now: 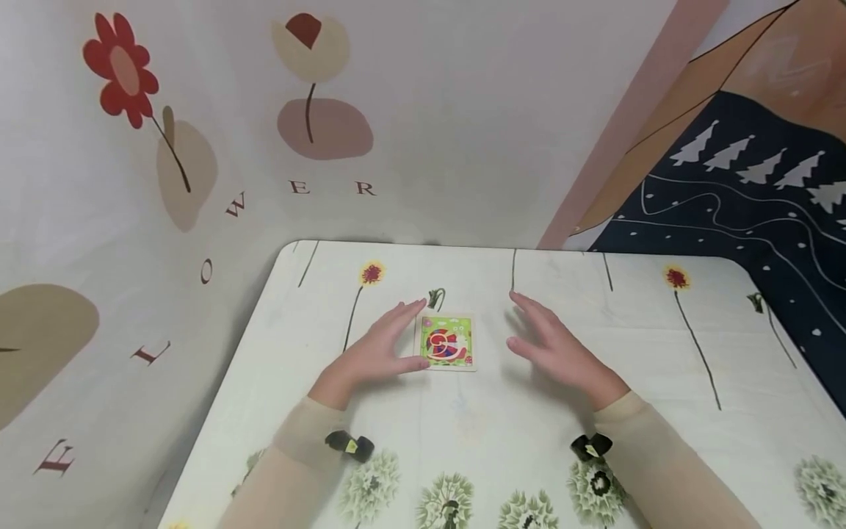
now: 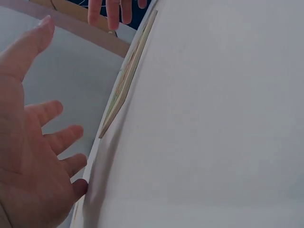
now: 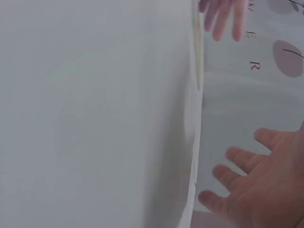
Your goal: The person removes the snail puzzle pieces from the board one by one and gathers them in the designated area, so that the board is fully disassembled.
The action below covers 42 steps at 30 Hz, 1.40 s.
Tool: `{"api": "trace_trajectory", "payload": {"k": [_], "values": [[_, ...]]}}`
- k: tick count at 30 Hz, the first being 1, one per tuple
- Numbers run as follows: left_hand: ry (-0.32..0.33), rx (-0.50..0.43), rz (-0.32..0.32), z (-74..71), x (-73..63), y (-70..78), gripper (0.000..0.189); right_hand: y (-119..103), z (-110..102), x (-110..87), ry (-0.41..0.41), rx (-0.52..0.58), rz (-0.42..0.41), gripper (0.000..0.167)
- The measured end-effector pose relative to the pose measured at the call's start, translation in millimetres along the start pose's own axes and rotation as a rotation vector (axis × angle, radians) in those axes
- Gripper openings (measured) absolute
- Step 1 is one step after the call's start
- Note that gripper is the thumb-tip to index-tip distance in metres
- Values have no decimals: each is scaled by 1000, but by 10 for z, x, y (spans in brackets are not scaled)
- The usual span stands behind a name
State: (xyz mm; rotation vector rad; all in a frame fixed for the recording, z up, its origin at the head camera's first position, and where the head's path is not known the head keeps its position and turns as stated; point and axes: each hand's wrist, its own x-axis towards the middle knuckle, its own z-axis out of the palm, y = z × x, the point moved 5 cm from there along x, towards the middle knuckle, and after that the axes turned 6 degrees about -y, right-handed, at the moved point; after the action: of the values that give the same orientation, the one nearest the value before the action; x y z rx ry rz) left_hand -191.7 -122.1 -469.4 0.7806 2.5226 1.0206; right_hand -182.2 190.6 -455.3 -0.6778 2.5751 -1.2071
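Note:
A small square wooden puzzle board (image 1: 447, 344) with a colourful snail picture on green lies on the white tablecloth. My left hand (image 1: 377, 349) is at its left side, fingers spread and thumb apart, overlapping the board's left edge in the head view. To the right of the board, a short gap away, my right hand (image 1: 558, 349) hovers over the cloth with its fingers extended and nothing in it. Seen edge-on in the left wrist view, the board (image 2: 124, 88) lies beyond the fingers of my left hand (image 2: 35, 156). The right wrist view shows my right hand (image 3: 266, 185) with fingers apart.
The white tablecloth (image 1: 529, 419) carries printed flowers and dandelions. Behind the table hangs a pale cloth (image 1: 449, 132) with flower prints and letters. A dark blue fabric with white trees (image 1: 747, 191) hangs at the right. Black straps (image 1: 350, 445) sit on both wrists.

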Motion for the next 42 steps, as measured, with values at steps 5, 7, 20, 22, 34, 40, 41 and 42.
{"api": "trace_trajectory", "payload": {"k": [5, 7, 20, 22, 34, 40, 41, 42], "values": [[25, -10, -15, 52, 0, -90, 102, -37, 84, 53, 52, 120, 12, 65], [26, 0, -30, 76, -2, -127, 103, -53, 122, 97, 67, 141, 22, 62], [73, 75, -59, 134, 6, -202, 121, -141, 444, 426, 149, 153, 115, 46], [77, 90, -57, 145, 5, -196, 123, -164, 499, 468, 143, 159, 118, 45], [70, 158, -78, 178, -4, -190, 122, -288, 728, 646, 154, 154, 77, 45], [67, 179, -76, 182, -4, -171, 117, -307, 795, 729, 164, 69, 61, 46], [66, 182, -76, 182, -2, -168, 116, -315, 805, 741, 162, 54, 58, 46], [64, 186, -75, 183, 1, -165, 116, -319, 815, 753, 159, 38, 59, 45]]}}
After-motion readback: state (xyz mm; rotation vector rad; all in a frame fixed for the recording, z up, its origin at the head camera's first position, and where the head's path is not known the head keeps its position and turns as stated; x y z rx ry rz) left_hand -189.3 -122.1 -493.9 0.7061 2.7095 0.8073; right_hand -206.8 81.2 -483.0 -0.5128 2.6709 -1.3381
